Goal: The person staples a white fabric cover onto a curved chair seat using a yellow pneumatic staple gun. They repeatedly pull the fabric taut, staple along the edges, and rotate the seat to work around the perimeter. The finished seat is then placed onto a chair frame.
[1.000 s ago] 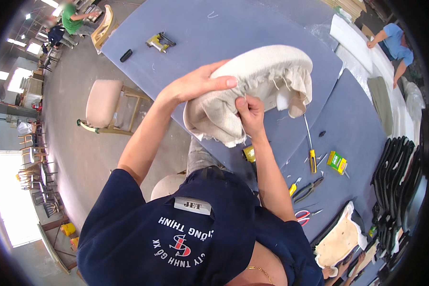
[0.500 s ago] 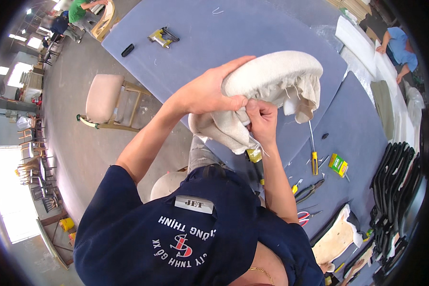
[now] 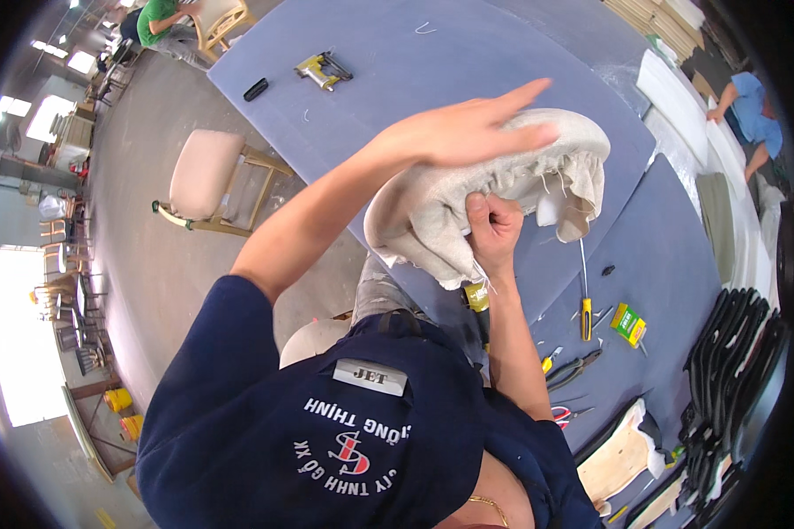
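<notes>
Left hand (image 3: 454, 132) lies flat, fingers extended, pressing the top of the padded seat cushion (image 3: 468, 198). Right hand (image 3: 494, 229) is clenched on loose fabric beneath it. Cushion is held above the blue worktable (image 3: 432, 70). Likely light, soft, pliable; grip at fabric edges.

We see a cream seat cushion (image 3: 432, 212) with off-white fabric over a blue-grey desk (image 3: 468, 62). On the desk lie a yellow-handled screwdriver (image 3: 584, 304), a green and yellow box (image 3: 628, 323), a yellow and black staple gun (image 3: 323, 70) and a small black bar (image 3: 256, 89). We wear a navy shirt (image 3: 326, 423) with white and red print, and the chair (image 3: 216, 181) beside the desk has a beige seat on pale wood.
</notes>
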